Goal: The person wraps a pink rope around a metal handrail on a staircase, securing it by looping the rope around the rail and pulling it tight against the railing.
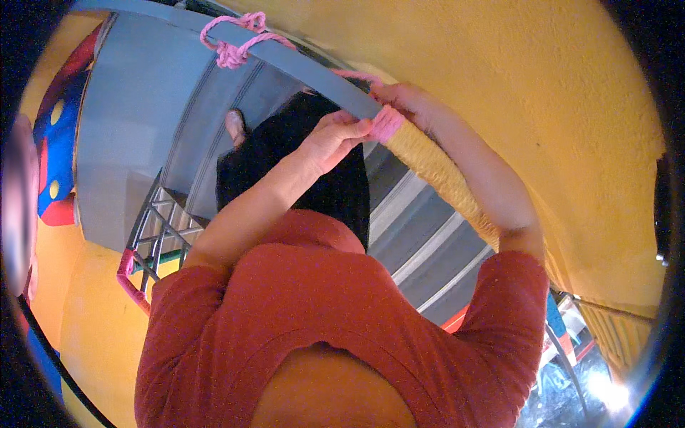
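Observation:
A grey handrail runs diagonally across the stairs. Its lower stretch is wound closely in yellow rope, and a short band of pink rope follows directly on the yellow. My left hand is closed about the rail at the edge of the pink band, thumb against the wraps and other fingers partly hidden beneath the rail. On the wall side, my right hand grips the pink rope where it leaves the rail; its fingertips are partly hidden. Farther up, a loose, knotted pink bundle hangs over the rail.
Close along the right stands a yellow wall. Grey steps lie under the rail. A metal railing with pink wrapping is at the left, near a blue panel with yellow dots. A bright light shines at lower right.

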The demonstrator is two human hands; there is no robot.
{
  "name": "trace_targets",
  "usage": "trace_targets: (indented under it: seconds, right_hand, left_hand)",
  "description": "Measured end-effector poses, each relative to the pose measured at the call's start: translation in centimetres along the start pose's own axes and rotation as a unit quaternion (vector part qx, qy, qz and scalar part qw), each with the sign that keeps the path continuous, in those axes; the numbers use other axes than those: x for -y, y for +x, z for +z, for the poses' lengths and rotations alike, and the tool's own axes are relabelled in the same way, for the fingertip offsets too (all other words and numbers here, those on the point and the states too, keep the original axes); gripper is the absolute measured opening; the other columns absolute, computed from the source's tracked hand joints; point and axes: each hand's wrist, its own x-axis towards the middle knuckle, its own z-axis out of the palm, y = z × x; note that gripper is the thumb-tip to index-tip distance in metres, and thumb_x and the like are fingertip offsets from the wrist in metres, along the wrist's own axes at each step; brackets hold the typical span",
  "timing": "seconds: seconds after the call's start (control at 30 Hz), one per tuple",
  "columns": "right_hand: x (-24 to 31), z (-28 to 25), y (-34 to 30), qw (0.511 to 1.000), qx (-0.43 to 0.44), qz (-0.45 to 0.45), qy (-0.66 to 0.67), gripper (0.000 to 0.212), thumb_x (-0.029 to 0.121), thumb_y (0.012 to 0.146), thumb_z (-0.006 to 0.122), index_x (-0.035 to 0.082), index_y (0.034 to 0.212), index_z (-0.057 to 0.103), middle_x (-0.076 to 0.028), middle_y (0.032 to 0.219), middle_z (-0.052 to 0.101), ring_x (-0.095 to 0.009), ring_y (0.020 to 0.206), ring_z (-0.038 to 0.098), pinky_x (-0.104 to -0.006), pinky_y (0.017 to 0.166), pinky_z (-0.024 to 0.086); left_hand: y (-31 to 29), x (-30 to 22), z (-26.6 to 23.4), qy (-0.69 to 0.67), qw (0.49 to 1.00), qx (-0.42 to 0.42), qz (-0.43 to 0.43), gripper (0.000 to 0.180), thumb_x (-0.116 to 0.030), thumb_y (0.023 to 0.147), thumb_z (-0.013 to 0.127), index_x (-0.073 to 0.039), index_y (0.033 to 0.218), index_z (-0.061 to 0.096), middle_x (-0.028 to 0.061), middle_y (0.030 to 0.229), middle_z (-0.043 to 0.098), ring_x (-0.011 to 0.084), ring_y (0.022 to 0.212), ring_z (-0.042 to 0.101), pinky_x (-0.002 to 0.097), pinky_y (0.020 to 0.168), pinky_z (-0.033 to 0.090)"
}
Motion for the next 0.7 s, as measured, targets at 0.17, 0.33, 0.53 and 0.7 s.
trace_targets:
  seconds: [0.17,0.33,0.53,0.7]
  right_hand:
    - [5.8,1.5,-4.5,0.997,0.018,-0.061,0.052,0.028,0.028,0.096,0.047,0.003,0.09,0.058,-0.009,0.08,0.062,-0.02,0.072,0.059,-0.0341,0.071,0.052]
    - [7.3,4.4,-7.2,0.973,-0.123,-0.082,0.179,0.029,0.03,0.097,0.045,0.005,0.084,0.054,-0.007,0.075,0.058,-0.02,0.068,0.055,-0.0347,0.071,0.049]
    - [8.4,8.1,-7.6,0.955,-0.145,-0.2,0.166,0.028,0.026,0.096,0.045,0.01,0.074,0.047,-0.001,0.064,0.045,-0.012,0.055,0.039,-0.0287,0.057,0.036]
    - [7.6,9.4,-8.4,0.926,-0.229,-0.278,0.113,0.028,0.025,0.095,0.046,0.011,0.07,0.045,0.003,0.059,0.037,-0.007,0.051,0.029,-0.024,0.049,0.025]
  left_hand:
    - [0.0,0.2,-0.4,-0.011,1.0,-0.017,0.012,0.03,-0.009,0.083,0.065,-0.001,0.11,0.055,0.0102,0.11,0.062,0.0232,0.104,0.059,0.0387,0.096,0.045]
    - [-0.3,0.5,0.7,-0.015,0.999,-0.043,0.025,0.011,-0.006,0.087,0.06,-0.002,0.095,0.056,0.0103,0.101,0.062,0.0237,0.099,0.059,0.0378,0.094,0.046]
    - [-0.4,1.6,0.5,-0.012,0.995,-0.058,0.081,0.022,-0.011,0.088,0.062,-0.001,0.107,0.059,0.0065,0.105,0.062,0.0166,0.098,0.058,0.0317,0.089,0.047]
    - [-1.0,2.0,2.0,0.009,0.992,-0.044,0.121,0.012,-0.012,0.09,0.059,-0.002,0.097,0.058,0.0079,0.104,0.062,0.02,0.102,0.058,0.035,0.096,0.044]
